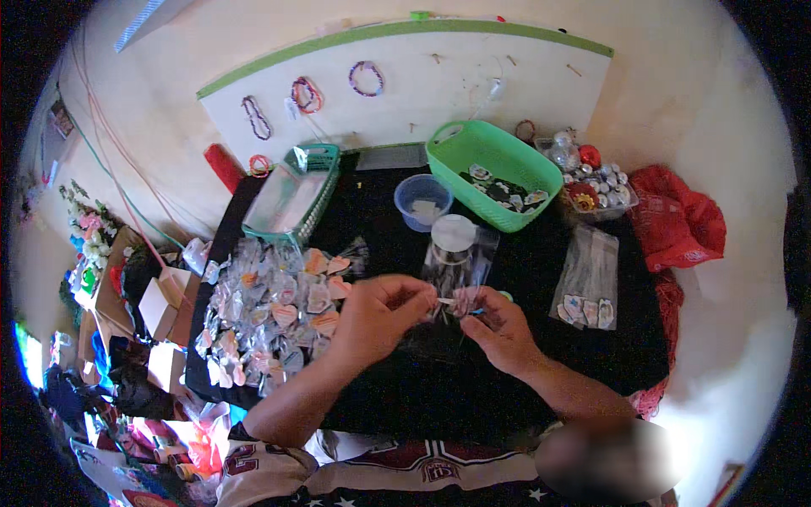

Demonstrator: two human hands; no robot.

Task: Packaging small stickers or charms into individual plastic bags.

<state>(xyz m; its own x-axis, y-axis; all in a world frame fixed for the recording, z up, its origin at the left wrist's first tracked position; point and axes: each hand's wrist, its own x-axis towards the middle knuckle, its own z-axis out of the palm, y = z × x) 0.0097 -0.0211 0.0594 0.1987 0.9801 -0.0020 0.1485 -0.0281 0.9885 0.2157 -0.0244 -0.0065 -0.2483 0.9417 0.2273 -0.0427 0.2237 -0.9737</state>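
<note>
My left hand (380, 314) is closed in a pinch on a small pale strip (447, 301) at the middle of the black-topped table (557, 372). My right hand (498, 334) pinches at the other end, where a small blue bit shows at its fingers and clear plastic is around them. Just beyond stand a clear plastic bag (473, 258) and a round white-topped container (453, 233). To the left lies a heap of small bagged pieces (283, 313) with orange and white shapes; to the right, a long clear bag (590, 262) with several small cut-out pieces.
Behind are a teal basket (317, 198), a blue bowl (410, 224), a green basket (498, 211), a box of silver baubles (604, 190) and a red bag (684, 220). A board (541, 76) with bracelets leans on the wall. Boxes (156, 304) and clutter crowd the left.
</note>
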